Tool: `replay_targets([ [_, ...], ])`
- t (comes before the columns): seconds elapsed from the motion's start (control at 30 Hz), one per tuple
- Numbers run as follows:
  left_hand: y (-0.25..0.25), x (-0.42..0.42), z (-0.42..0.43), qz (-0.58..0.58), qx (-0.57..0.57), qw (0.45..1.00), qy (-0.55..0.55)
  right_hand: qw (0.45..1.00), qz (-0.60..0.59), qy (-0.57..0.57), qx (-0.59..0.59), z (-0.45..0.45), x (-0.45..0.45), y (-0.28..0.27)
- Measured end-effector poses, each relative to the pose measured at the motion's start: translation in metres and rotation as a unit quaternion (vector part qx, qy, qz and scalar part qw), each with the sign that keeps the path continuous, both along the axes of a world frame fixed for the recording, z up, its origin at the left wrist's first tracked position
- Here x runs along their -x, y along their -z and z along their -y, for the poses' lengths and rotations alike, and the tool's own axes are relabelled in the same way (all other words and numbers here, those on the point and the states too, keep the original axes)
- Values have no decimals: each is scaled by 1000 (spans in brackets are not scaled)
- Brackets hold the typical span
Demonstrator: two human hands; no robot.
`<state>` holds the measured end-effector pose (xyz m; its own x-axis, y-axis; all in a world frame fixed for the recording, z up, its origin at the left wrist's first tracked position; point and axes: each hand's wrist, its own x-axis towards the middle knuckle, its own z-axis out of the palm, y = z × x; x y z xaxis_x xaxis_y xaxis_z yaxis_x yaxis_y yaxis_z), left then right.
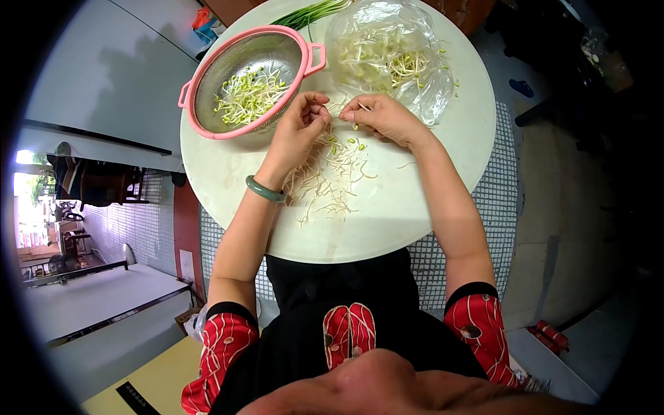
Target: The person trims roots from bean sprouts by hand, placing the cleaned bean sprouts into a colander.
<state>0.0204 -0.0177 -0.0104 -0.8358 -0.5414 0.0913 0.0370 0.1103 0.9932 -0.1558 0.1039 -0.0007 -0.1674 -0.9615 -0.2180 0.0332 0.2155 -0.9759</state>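
Note:
My left hand (303,128), with a green bangle on its wrist, is closed in a pinch just right of the pink-rimmed colander (304,75). Facing it, my right hand (387,121) also pinches, its fingertips a short gap away. A thin pale bean sprout seems to run between the two sets of fingertips, partly hidden by them. Beneath and in front of my hands lies a loose heap of thin root ends (332,176) with a few yellow-green bean heads. Inside the colander are bean sprouts (252,97) with yellow-green heads.
A clear plastic bag (432,100) holding more bean sprouts lies behind my right hand. Green scallions (308,14) rest at the far edge of the round white table (387,232). A shelf or counter (104,301) stands at the left.

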Motion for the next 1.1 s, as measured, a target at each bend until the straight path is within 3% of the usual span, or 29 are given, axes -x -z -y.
replay_targets([
  [0.23,-3,-1,-1,-4,-102,995,19,1000,-17,15,20,4,0,7],
  [0.33,0,0,-2,-6,-143,989,22,996,-39,75,9,6,3,4],
  [0.43,-2,-1,-4,-6,-229,973,7,969,217,115,22,3,14,7],
  [0.53,-2,-2,-4,-10,-301,954,-2,943,310,90,81,3,17,9],
  [0.67,-4,-3,-7,-14,-353,935,-12,940,330,73,45,2,16,7],
  [0.77,-8,-6,-8,14,-319,948,-4,949,303,73,50,2,15,6],
  [0.87,-8,-18,-4,143,-43,986,67,945,302,104,73,1,19,7],
  [0.9,-8,-17,-5,142,130,981,33,943,303,110,77,1,19,5],
  [0.97,-8,-13,-9,128,458,879,-39,944,302,104,85,2,19,7],
  [1.0,-7,-9,-9,89,507,854,-74,946,299,93,89,3,19,9],
  [1.1,6,6,-6,118,569,808,-102,953,277,88,82,3,18,13],
])
